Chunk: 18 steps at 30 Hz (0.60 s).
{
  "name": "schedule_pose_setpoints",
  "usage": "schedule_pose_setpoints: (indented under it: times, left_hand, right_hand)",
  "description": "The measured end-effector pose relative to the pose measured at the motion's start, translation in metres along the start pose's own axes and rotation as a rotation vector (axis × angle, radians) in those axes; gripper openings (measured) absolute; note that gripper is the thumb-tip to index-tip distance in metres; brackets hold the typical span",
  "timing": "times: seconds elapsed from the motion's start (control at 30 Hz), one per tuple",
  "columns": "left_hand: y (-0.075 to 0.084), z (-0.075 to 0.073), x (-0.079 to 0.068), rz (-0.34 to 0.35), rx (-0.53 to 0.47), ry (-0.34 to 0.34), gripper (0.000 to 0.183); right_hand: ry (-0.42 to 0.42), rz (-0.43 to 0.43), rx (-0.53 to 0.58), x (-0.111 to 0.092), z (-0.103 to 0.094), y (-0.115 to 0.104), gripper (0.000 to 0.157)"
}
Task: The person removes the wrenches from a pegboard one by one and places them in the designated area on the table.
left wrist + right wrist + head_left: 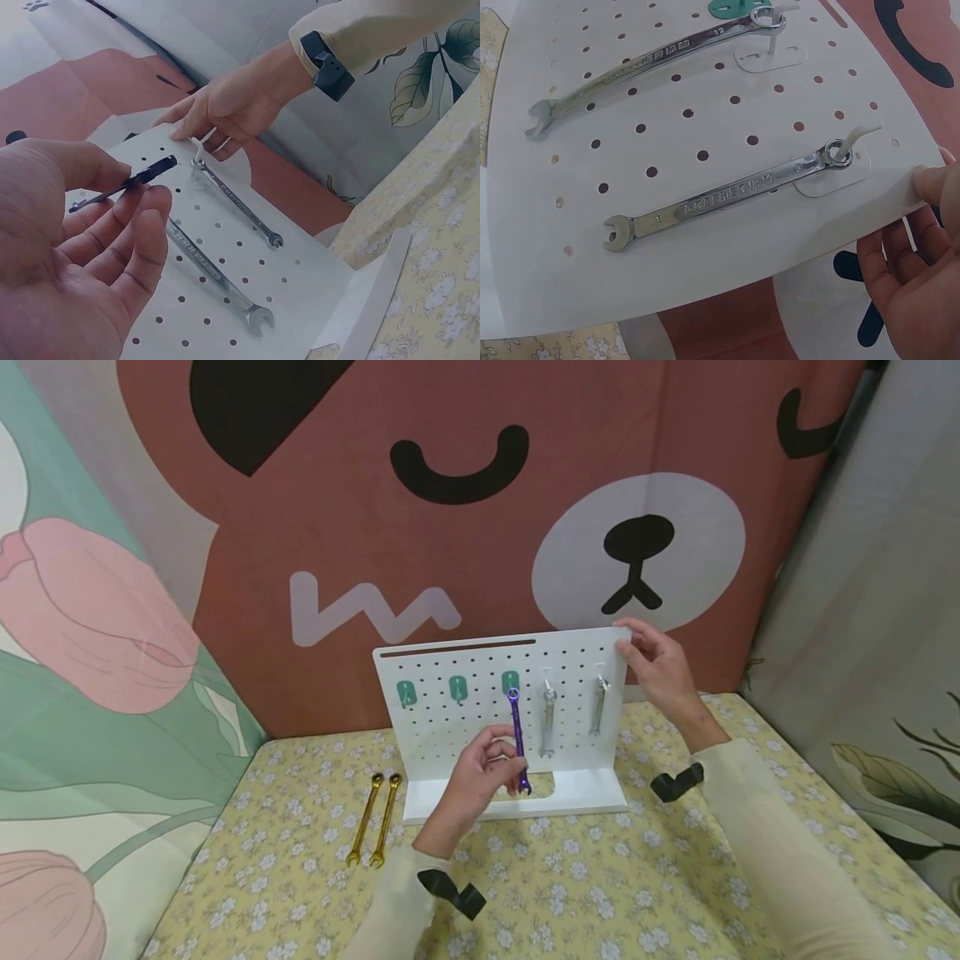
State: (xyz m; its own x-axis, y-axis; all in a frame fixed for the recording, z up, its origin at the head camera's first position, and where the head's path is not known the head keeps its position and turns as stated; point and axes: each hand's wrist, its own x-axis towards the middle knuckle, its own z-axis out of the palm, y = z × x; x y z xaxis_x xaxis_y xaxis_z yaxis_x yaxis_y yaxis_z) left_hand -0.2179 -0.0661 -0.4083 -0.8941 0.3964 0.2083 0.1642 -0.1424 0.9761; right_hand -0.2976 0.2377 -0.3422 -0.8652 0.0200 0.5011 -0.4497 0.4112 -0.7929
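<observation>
Left grip (480,772) pinches one purple wrench (517,727); right grip (663,675), pegboard (442,739); two silver wrenches (548,722) hung.

A yellow cloth printed with white flowers (285,827) covers the flat work surface. Directly on it, towards the back, stands a white perforated pegboard with a flat foot (442,743); cloth shows through an opening in that foot. Just beside its left end in the head view lie two slim gold-coloured metal wrenches (386,822), nearly parallel, ring ends towards the back, open-ended jaws towards the front.
</observation>
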Motion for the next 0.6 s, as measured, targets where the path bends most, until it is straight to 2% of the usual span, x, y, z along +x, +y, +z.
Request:
schedule_pose_setpoints:
  times: [0.6]
  left_hand:
    - [0.0046, 0.0002, -0.0005, 0.029, -0.010, -0.028, 0.044]
  right_hand:
    - [-0.002, -0.002, 0.010, 0.0011, -0.0003, 0.0020, 0.039]
